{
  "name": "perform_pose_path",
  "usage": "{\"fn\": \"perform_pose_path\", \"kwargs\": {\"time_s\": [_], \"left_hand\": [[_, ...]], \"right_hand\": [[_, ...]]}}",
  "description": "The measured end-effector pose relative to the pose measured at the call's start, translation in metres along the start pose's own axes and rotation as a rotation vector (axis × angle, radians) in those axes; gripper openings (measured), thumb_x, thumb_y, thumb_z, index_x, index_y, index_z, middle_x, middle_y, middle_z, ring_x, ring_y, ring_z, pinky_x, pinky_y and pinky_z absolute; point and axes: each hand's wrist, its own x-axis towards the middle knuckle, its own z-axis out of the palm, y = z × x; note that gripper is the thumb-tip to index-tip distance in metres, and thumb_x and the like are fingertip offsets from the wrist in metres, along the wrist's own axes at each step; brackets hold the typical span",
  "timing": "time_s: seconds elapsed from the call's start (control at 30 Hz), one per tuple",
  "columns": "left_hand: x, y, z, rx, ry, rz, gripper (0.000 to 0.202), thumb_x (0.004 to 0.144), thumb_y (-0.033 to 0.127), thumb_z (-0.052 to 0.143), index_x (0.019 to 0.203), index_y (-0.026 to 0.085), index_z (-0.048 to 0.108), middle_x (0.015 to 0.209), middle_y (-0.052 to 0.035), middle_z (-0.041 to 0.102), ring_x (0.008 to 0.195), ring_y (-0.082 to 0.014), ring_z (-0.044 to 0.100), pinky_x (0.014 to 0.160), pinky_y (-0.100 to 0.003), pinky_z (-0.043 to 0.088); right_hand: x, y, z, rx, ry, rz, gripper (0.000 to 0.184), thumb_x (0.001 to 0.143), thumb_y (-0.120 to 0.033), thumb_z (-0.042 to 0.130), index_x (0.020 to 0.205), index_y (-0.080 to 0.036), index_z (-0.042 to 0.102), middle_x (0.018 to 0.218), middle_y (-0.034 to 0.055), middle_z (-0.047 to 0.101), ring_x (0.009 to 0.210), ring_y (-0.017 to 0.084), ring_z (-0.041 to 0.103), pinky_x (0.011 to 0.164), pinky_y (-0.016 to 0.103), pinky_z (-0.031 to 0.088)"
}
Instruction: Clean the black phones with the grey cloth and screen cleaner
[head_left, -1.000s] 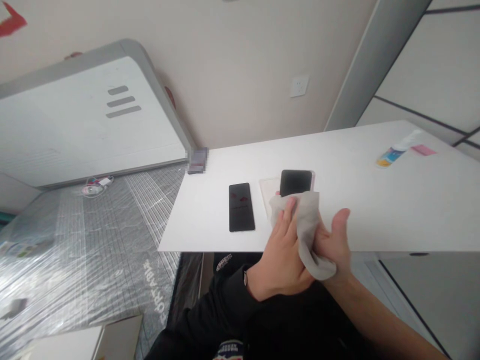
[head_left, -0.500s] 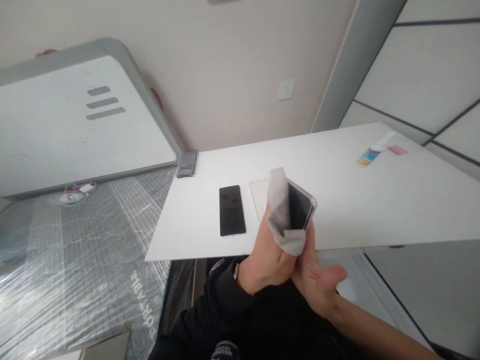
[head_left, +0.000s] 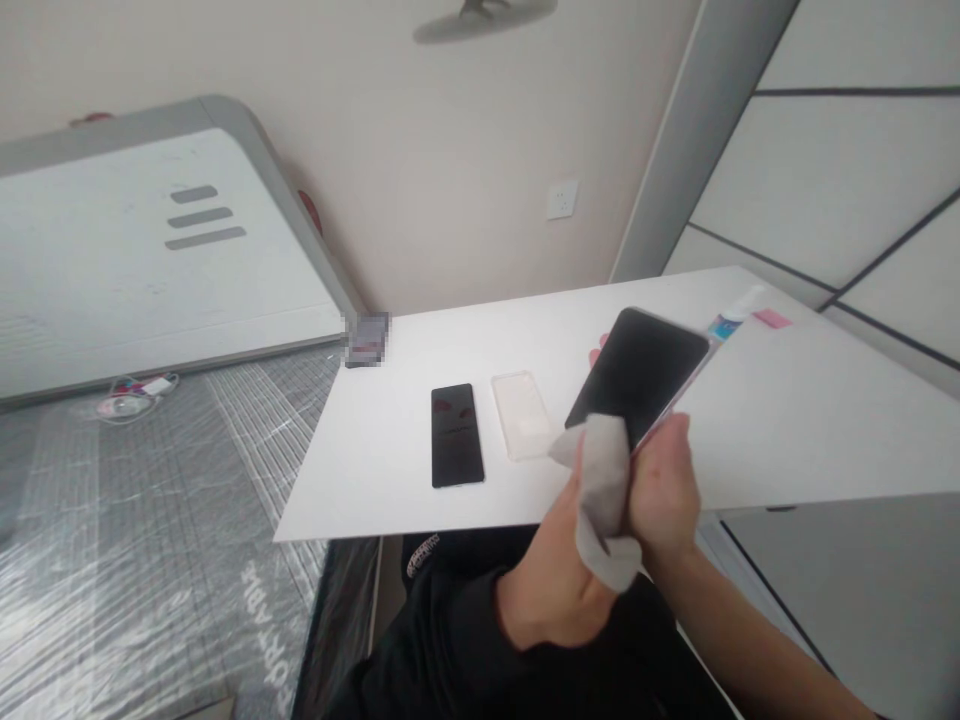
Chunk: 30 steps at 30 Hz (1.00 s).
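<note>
My right hand (head_left: 664, 495) grips a smartphone (head_left: 637, 370) from behind, its dark screen turned up toward me and tilted. Some of that hand's fingertips show past the phone's far left edge. In my left hand (head_left: 559, 580) is a bunched grey cloth (head_left: 604, 470), at the phone's lower end. The cloth covers that corner and hides most of the left fingers. To the left, a clear phone case (head_left: 523, 415) lies on the white table (head_left: 367, 430). Beside the case lies a second dark phone (head_left: 457, 440), screen up.
A spray bottle (head_left: 727, 325) and a pink piece (head_left: 772, 318) lie at the table's far right. A blurred-out item (head_left: 367, 340) sits at the back left corner. On the left, a plastic-wrapped mattress (head_left: 187, 520) stands by a white headboard (head_left: 112, 230).
The phone has turned so its screen shows almost fully. The cloth has slid down to its lower end. The right fingers have closed around the phone, and the case is now uncovered.
</note>
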Motion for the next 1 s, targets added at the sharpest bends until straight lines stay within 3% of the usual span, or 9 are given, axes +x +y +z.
{"fn": "perform_pose_path", "kwargs": {"time_s": [0.1, 0.2, 0.33, 0.4, 0.47, 0.6, 0.7, 0.87, 1.0], "left_hand": [[-0.019, 0.002, -0.01, 0.078, -0.127, -0.021, 0.06, 0.094, 0.01, 0.045, 0.152, 0.02, 0.052, 0.155, -0.0145, 0.056, 0.144, -0.0345, 0.052, 0.123, -0.051, 0.039], [-0.036, -0.004, -0.033, 0.368, -0.066, -0.184, 0.048, 0.085, 0.003, 0.047, 0.125, 0.019, 0.069, 0.116, -0.0128, 0.073, 0.106, -0.0294, 0.072, 0.093, -0.039, 0.058], [-0.047, -0.012, -0.051, 0.82, 0.037, -0.343, 0.081, 0.074, 0.0, 0.048, 0.153, 0.019, 0.044, 0.092, -0.0057, 0.073, 0.067, -0.0229, 0.067, 0.062, -0.03, 0.051], [-0.048, -0.01, -0.05, 0.924, -0.007, -0.31, 0.094, 0.072, 0.002, 0.05, 0.162, 0.023, 0.031, 0.1, -0.0062, 0.071, 0.074, -0.0238, 0.068, 0.062, -0.031, 0.05], [-0.047, -0.006, -0.046, 0.988, -0.046, -0.277, 0.082, 0.078, 0.009, 0.054, 0.157, 0.028, 0.04, 0.107, -0.0075, 0.068, 0.081, -0.0251, 0.069, 0.064, -0.033, 0.051], [-0.044, -0.008, -0.042, 1.111, 0.066, -0.24, 0.024, 0.091, 0.04, 0.068, 0.106, 0.022, 0.07, 0.103, -0.0074, 0.065, 0.081, -0.025, 0.064, 0.066, -0.038, 0.053], [-0.038, -0.02, -0.048, 1.26, 0.111, -0.151, 0.041, 0.083, 0.059, 0.076, 0.084, 0.019, 0.067, 0.095, -0.0067, 0.066, 0.084, -0.027, 0.06, 0.068, -0.041, 0.052], [-0.023, -0.035, -0.059, 1.334, 0.164, -0.126, 0.03, 0.091, 0.044, 0.074, 0.103, 0.017, 0.065, 0.102, -0.0062, 0.07, 0.088, -0.0257, 0.061, 0.072, -0.04, 0.05], [-0.019, -0.039, -0.062, 1.324, 0.151, -0.133, 0.049, 0.089, 0.049, 0.075, 0.125, 0.018, 0.061, 0.112, -0.0058, 0.073, 0.093, -0.0266, 0.063, 0.076, -0.04, 0.049]], "right_hand": [[0.033, -0.006, -0.013, 0.278, 0.106, 0.143, 0.057, 0.102, -0.05, 0.046, 0.154, -0.026, 0.044, 0.158, 0.0113, 0.054, 0.147, 0.031, 0.051, 0.121, 0.053, 0.043], [0.053, 0.013, -0.023, 0.223, -0.013, 0.263, 0.046, 0.097, -0.051, 0.058, 0.136, -0.026, 0.057, 0.137, 0.0124, 0.071, 0.132, 0.034, 0.065, 0.102, 0.053, 0.058], [0.065, 0.058, -0.025, 0.063, -0.161, 0.322, 0.05, 0.091, -0.042, 0.066, 0.136, -0.027, 0.052, 0.114, 0.0101, 0.078, 0.102, 0.031, 0.077, 0.081, 0.049, 0.065], [0.066, 0.075, -0.023, 0.003, -0.219, 0.317, 0.062, 0.089, -0.033, 0.066, 0.146, -0.028, 0.041, 0.116, 0.01, 0.076, 0.099, 0.028, 0.077, 0.081, 0.048, 0.065], [0.064, 0.085, -0.022, -0.055, -0.266, 0.272, 0.067, 0.088, -0.026, 0.064, 0.149, -0.029, 0.037, 0.125, 0.0113, 0.072, 0.108, 0.027, 0.074, 0.088, 0.048, 0.063], [0.062, 0.091, -0.022, -0.238, -0.304, 0.148, 0.058, 0.088, -0.023, 0.058, 0.144, -0.029, 0.047, 0.145, 0.0116, 0.06, 0.134, 0.027, 0.06, 0.113, 0.051, 0.05], [0.064, 0.09, -0.022, -0.328, -0.341, 0.115, 0.055, 0.085, -0.02, 0.057, 0.14, -0.027, 0.054, 0.15, 0.0114, 0.055, 0.145, 0.027, 0.05, 0.126, 0.052, 0.034], [0.064, 0.086, -0.018, -0.433, -0.409, 0.097, 0.056, 0.085, -0.021, 0.058, 0.141, -0.023, 0.057, 0.169, 0.0134, 0.034, 0.159, 0.029, 0.029, 0.129, 0.052, 0.028], [0.055, 0.076, -0.013, -0.569, -0.419, 0.077, 0.06, 0.091, -0.027, 0.058, 0.151, -0.02, 0.051, 0.169, 0.0162, 0.036, 0.156, 0.031, 0.036, 0.127, 0.052, 0.032]]}}
